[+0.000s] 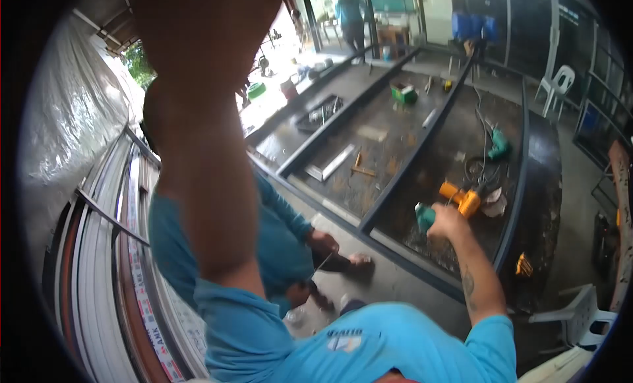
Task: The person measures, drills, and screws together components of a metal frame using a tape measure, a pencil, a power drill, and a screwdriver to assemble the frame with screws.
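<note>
In the head view, the right hand (447, 221) is closed in a grip, its fingers curled around a teal-green object with a pale end (422, 215), held above the dark, stained tabletop (369, 132). Just beside it lies a yellow-orange power drill (469, 202) (fingers partly hide the held object's shape). Farther back is a teal-green corded power tool (499, 144). Dark grey metal bars (409, 262) frame the surface. The left arm rises past the top edge, so whether its hand is spread or gripping I cannot tell. Beside it, a blue-shirted co-worker's hand (322, 242) is near a thin rod.
</note>
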Demonstrator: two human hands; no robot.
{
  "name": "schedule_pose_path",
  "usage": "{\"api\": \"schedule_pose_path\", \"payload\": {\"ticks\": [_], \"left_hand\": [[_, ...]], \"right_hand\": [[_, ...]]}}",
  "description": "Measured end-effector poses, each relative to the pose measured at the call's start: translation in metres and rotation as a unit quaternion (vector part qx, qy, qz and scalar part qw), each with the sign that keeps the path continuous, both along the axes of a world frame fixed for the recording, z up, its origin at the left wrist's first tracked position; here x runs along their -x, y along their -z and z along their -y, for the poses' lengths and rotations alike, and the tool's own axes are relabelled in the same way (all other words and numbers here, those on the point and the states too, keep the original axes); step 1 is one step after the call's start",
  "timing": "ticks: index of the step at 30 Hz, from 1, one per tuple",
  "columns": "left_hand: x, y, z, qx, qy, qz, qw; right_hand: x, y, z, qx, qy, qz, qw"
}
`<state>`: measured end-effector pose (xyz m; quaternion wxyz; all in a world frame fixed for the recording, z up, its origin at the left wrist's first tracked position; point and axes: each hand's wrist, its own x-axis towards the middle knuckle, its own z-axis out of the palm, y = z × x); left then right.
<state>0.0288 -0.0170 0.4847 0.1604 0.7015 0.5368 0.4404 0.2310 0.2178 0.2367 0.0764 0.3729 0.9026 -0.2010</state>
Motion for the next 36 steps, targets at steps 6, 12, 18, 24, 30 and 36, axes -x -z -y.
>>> {"api": "schedule_pose_path", "payload": {"ticks": [6,12,18,24,30,36], "left_hand": [[-0.039,-0.026,-0.115,0.048,0.085,-0.065,0.993],[-0.099,0.071,-0.181,0.152,0.120,-0.070,0.979],[-0.119,0.252,-0.221,0.239,0.170,-0.190,0.937],[-0.130,0.274,-0.187,0.199,0.047,-0.128,0.970],[-0.124,0.268,-0.193,0.185,0.035,-0.051,0.981],[-0.115,0.276,-0.207,0.153,0.025,-0.045,0.987]], "right_hand": [[-0.007,0.012,0.000,-0.019,0.037,0.012,0.999],[-0.014,-0.002,0.013,-0.022,0.045,-0.033,0.998],[-0.023,0.128,0.004,-0.277,-0.147,0.039,0.949],[-0.038,0.088,0.017,-0.008,0.076,-0.060,0.995],[-0.030,0.054,0.003,0.039,0.022,-0.006,0.999],[-0.032,0.029,-0.003,0.034,0.016,-0.005,0.999]]}}
